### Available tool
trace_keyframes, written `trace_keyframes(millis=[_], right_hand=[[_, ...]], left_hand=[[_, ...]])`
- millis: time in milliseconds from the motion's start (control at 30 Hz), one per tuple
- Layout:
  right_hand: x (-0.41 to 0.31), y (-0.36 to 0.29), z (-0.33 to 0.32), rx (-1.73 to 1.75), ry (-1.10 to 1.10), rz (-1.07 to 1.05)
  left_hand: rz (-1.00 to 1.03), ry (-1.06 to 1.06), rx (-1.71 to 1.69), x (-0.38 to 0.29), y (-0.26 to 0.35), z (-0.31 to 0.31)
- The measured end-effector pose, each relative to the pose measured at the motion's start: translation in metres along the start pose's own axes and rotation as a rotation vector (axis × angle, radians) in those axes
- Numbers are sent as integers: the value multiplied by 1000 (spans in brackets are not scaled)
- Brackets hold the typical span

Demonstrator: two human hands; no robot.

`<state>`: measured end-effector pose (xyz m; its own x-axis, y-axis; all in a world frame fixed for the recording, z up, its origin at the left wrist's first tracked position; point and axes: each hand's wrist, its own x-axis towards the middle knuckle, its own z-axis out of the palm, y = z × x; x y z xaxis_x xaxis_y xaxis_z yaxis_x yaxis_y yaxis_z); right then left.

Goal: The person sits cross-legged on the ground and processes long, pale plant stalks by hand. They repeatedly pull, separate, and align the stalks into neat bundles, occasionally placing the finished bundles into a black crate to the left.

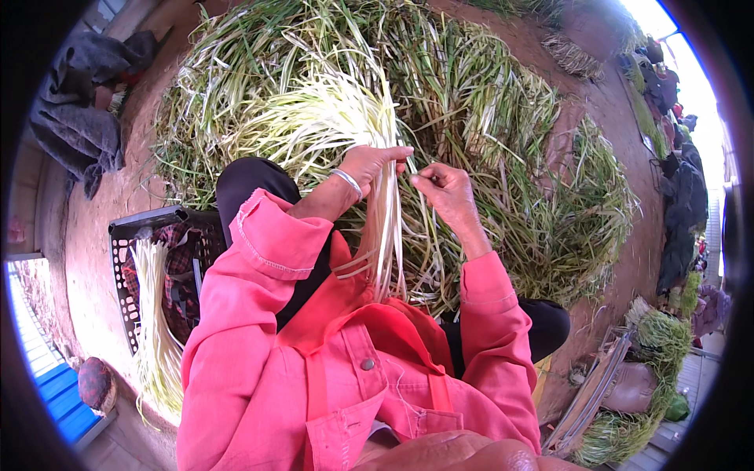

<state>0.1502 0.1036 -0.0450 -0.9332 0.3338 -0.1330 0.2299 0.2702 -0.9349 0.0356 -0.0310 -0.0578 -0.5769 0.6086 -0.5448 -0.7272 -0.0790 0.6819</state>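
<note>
My left hand (pixel 368 168), with a silver bangle on its wrist, is closed around a bunch of blanched garlic chives (pixel 383 206). The pale stalks hang down toward my lap, and the yellow-green leaves fan out above the fist. Just to the right of the bunch, my right hand (pixel 447 191) has thumb and forefinger pinched together on what looks like a thin leaf, partly hidden by the fingers. Beneath both hands spreads a large heap of green and withered chive leaves (pixel 495 118). A red apron (pixel 377 329) covers my lap.
On the left a black plastic crate (pixel 121 253) holds checked cloth, with a bundle of pale chives (pixel 154 306) laid over it. Dark grey cloth (pixel 82 112) lies at upper left. More chives (pixel 660 335) and a flat board (pixel 589 388) are at lower right.
</note>
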Motion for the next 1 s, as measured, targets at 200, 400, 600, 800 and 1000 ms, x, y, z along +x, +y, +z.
trace_keyframes(millis=[200, 400, 600, 800, 1000], right_hand=[[-21, -5, 10, 254, 223, 19], [-30, 26, 9, 665, 396, 156], [-73, 99, -59, 5, 365, 525], [-71, 64, -68, -311, 194, -10], [-29, -7, -1, 60, -195, 77]], left_hand=[[44, 39, 1, -6, -2, 6], [72, 42, 9, -10, 2, 5], [170, 83, -40, -11, 8, -2], [147, 35, -9, -11, 7, 2], [119, 25, 23, -22, 10, 5]])
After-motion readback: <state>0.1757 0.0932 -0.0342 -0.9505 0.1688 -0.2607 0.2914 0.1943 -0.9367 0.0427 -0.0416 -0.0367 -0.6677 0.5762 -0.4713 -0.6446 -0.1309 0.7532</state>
